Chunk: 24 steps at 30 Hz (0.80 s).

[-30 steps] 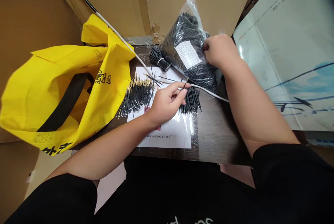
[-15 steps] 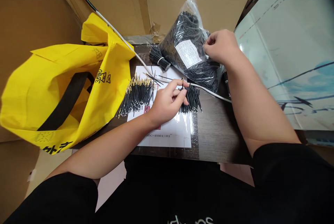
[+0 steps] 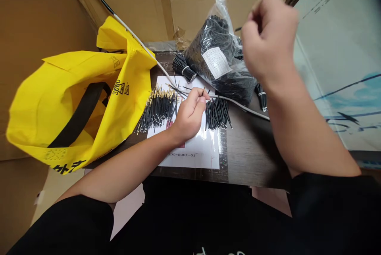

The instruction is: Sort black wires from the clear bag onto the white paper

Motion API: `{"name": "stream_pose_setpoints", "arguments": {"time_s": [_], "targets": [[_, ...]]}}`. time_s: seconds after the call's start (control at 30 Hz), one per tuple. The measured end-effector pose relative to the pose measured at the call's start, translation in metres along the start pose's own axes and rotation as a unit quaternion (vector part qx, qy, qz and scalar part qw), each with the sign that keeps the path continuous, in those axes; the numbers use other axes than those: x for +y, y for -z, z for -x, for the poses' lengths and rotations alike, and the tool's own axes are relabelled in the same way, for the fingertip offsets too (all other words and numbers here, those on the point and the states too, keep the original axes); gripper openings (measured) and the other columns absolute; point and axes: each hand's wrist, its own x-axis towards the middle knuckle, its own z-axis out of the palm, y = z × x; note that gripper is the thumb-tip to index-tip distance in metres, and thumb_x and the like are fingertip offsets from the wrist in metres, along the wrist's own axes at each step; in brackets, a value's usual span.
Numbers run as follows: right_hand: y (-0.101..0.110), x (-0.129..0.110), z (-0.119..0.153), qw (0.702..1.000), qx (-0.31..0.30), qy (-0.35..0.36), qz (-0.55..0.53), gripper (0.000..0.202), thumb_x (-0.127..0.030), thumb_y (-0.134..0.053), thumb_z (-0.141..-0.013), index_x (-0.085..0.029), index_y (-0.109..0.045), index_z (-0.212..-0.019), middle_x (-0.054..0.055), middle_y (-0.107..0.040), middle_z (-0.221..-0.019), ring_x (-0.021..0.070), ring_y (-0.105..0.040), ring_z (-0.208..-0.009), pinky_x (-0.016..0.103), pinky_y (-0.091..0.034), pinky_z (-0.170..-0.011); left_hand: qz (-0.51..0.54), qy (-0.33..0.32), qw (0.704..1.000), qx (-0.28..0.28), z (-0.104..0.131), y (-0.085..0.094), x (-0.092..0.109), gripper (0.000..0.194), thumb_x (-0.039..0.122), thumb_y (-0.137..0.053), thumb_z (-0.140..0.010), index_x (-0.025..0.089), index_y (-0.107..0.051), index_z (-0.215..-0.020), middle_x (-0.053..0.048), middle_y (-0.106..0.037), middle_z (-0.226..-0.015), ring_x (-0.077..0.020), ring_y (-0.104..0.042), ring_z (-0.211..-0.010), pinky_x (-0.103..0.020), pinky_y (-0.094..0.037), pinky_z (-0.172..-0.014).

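My left hand (image 3: 192,112) is closed in a pinch over the printed sheet (image 3: 205,160). Between its thumb and forefinger sits a short black wire with a thin pointed tip (image 3: 203,91). To its left lies a pile of short black wires with gold ends (image 3: 159,106); close on its right is a pile of black wires with silvery ends (image 3: 218,114). My right hand (image 3: 269,39), slightly blurred, is raised in a fist right of the clear plastic bag of black wires (image 3: 205,41). A small dark tip shows left of that fist; whatever the fingers hold is hidden.
A yellow bag (image 3: 26,100) with a black strap gapes on the left. Across the table (image 3: 247,160) runs a white cable (image 3: 162,68). Tied wire bundles (image 3: 184,66) flank the plastic bag. Cardboard (image 3: 202,9) walls the back, and a pale printed panel (image 3: 342,56) stands right.
My right hand has lifted up and away from the plastic bag, toward the upper right. My left hand has shifted slightly left, still pinching the wire.
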Motion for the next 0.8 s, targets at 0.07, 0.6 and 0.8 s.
{"name": "stream_pose_setpoints", "arguments": {"time_s": [0.07,0.6,0.8], "targets": [[-0.001,-0.020,0.022,0.997,-0.054,0.034,-0.034,0.010,-0.013,-0.050,-0.086,-0.020,-0.049,-0.080,0.002,-0.054,-0.076,0.0130,-0.044,-0.069,0.030,-0.032,-0.067,-0.008,-0.008,1.000,0.024,-0.001,0.000,-0.001,0.011,0.033,-0.042,-0.105,0.025,-0.049,-0.102,0.005,-0.036,-0.064,-0.0102,-0.033,-0.051,-0.028,-0.031,-0.050],[-0.016,-0.027,0.118,0.939,-0.116,-0.042,-0.321,0.007,-0.026,-0.066,-0.093,-0.021,-0.068,-0.097,0.002,-0.065,-0.084,0.0137,-0.059,-0.072,0.030,-0.046,-0.064,0.075,0.014,0.997,-0.025,-0.004,-0.004,0.000,0.029,0.046,-0.054,-0.101,0.021,-0.057,-0.089,0.004,-0.043,-0.065,-0.0100,-0.044,-0.062,-0.025,-0.040,-0.061],[-0.017,-0.026,0.121,0.925,-0.106,-0.047,-0.362,0.005,-0.027,-0.065,-0.093,-0.021,-0.066,-0.094,0.003,-0.062,-0.086,0.0144,-0.058,-0.073,0.032,-0.048,-0.066,0.100,0.017,0.994,-0.048,-0.002,-0.005,0.000,0.030,0.046,-0.053,-0.102,0.020,-0.056,-0.085,0.003,-0.044,-0.067,-0.0101,-0.045,-0.066,-0.025,-0.042,-0.064]]}}
